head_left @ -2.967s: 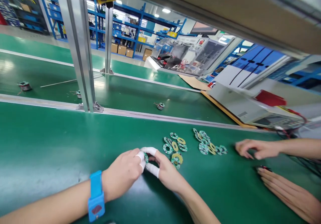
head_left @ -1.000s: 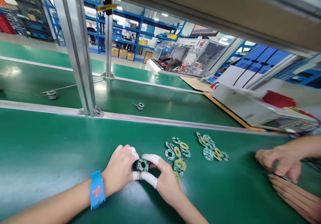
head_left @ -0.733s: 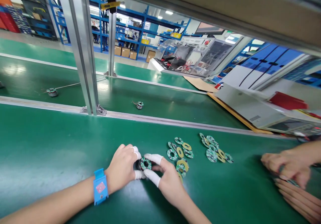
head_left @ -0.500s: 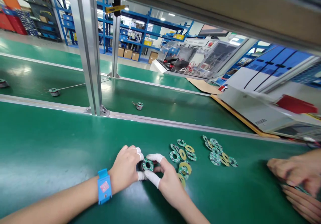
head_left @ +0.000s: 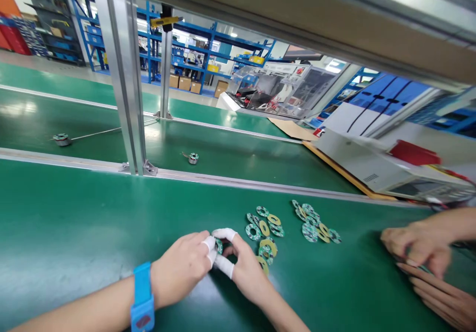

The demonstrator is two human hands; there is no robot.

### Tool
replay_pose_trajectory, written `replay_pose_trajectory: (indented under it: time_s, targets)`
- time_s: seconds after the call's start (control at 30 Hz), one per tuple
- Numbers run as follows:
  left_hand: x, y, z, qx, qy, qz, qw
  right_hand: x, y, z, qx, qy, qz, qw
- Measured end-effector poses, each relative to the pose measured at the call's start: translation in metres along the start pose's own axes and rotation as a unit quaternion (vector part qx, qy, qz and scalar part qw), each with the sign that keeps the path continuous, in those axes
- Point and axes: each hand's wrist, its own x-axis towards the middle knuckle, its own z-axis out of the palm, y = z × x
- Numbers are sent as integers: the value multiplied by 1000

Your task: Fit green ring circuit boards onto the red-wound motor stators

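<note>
A small round motor part with a green circuit ring (head_left: 219,246) is between my two hands, low in the centre of the head view. My left hand (head_left: 186,265), with a blue wrist strap and white finger covers, has its fingers closed at the part's left side and hides much of it. My right hand (head_left: 243,265), also in white finger covers, curls its thumb and fingers round the right side. Just right of it lie loose green rings (head_left: 253,232) and yellow rings (head_left: 274,219) on the green table (head_left: 111,218).
Another cluster of rings (head_left: 310,232) lies farther right. A person's hands (head_left: 420,252) are at the right edge. Beyond the metal rail (head_left: 223,181) sit motor parts (head_left: 193,158) on the belt. An upright metal post (head_left: 124,74) and a grey machine (head_left: 375,166) stand behind.
My left hand has turned and its fingers have come over the front of the part, covering more of it. The view has shifted slightly, moving the background left.
</note>
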Motion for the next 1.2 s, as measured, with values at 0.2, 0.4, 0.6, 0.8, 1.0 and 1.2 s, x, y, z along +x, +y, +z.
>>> replay_pose_trajectory:
  time_s: [0.2,0.4,0.6,0.8,1.0,1.2]
  targets:
    - [-1,1,8,63,51,40,996,-3,5,-6,47,-28,-15,998]
    - [-2,11,12,106,49,39,992,0,8,-3,36,-6,0,999]
    - [0,14,14,59,4,10,998,3,7,-25,66,-32,-11,997]
    - [8,-14,-7,-262,20,-204,943,7,7,-24,4,88,-7,996]
    - [10,-16,4,-365,-19,-238,900,5,0,-11,-48,107,-38,992]
    - [13,-7,14,-289,13,-213,933,0,-7,-5,-226,127,-83,962]
